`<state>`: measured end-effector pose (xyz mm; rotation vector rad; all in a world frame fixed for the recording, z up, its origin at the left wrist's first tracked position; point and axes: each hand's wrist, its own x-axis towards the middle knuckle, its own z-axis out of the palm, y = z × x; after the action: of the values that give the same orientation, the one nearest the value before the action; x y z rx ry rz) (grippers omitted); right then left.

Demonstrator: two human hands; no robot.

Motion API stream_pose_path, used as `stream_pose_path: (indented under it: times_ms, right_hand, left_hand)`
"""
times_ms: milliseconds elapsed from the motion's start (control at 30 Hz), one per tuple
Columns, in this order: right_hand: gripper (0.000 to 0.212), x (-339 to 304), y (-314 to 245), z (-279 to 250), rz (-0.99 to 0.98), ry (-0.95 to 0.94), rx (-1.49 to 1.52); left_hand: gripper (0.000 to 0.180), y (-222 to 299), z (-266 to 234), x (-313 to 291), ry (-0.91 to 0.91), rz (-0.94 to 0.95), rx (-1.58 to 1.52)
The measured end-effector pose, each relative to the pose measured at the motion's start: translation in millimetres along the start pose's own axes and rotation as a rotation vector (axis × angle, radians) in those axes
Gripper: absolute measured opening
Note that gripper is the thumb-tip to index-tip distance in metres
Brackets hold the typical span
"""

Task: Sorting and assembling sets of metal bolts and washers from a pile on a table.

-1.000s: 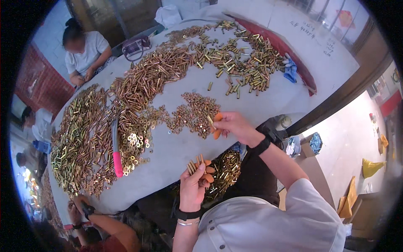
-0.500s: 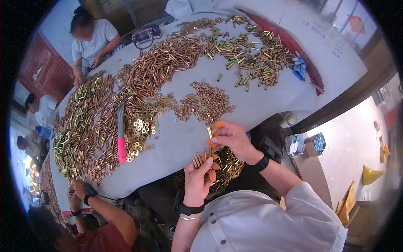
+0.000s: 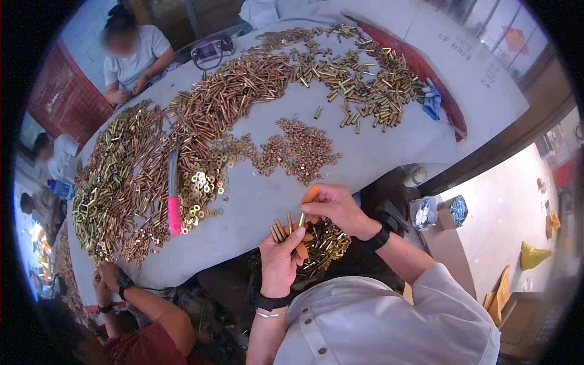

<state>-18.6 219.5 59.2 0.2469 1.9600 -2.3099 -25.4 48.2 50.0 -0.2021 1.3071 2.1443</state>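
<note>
My left hand is closed around several slim metal bolts, which stand up from between thumb and fingers. One brass-coloured sleeve stands at the right of this bunch, its lower end by my left thumb. My right hand pinches at the sleeve's upper end with thumb and fingers. Orange finger covers are on the fingers of both hands. Below my hands lies a heap of brass-coloured pieces, partly hidden by them.
Over the table spread heaps of sleeves, washers and nuts. A pink-handled tool lies among them. Co-workers sit at the far left and near left. Boxes stand at the right.
My right hand has come down toward my left, bringing the brass-coloured sleeve lower, level with the bolt tops. The left hand still grips the bunch and has shifted slightly left.
</note>
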Motion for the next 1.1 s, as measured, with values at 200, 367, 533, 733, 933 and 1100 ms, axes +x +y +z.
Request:
stream_pose_path:
  times_ms: [200, 367, 533, 733, 933, 1100]
  right_hand:
    - [0.020, 15, -5, -7, 0.174, -0.100, -0.220]
    - [0.013, 101, -11, -88, -0.370, 0.371, -0.930]
    - [0.020, 153, -28, -125, -0.552, 0.405, -1.675]
    - [0.021, 174, -33, -138, -0.586, 0.224, -1.840]
    - [0.015, 119, -22, -87, -0.123, 0.016, -0.361]
    - [0.014, 65, -27, -50, 0.029, -0.166, -0.049]
  left_hand:
    - [0.016, 0, -6, 6, 0.011, -0.001, -0.008]
    - [0.021, 4, -10, 14, 0.016, -0.047, -0.049]
    - [0.023, 10, -11, 15, 0.029, -0.069, 0.002]
    - [0.024, 8, -15, 17, 0.045, -0.108, 0.008]
    - [0.023, 6, -12, 15, 0.044, -0.116, -0.032]
    - [0.021, 3, -9, 9, 0.001, -0.108, -0.053]
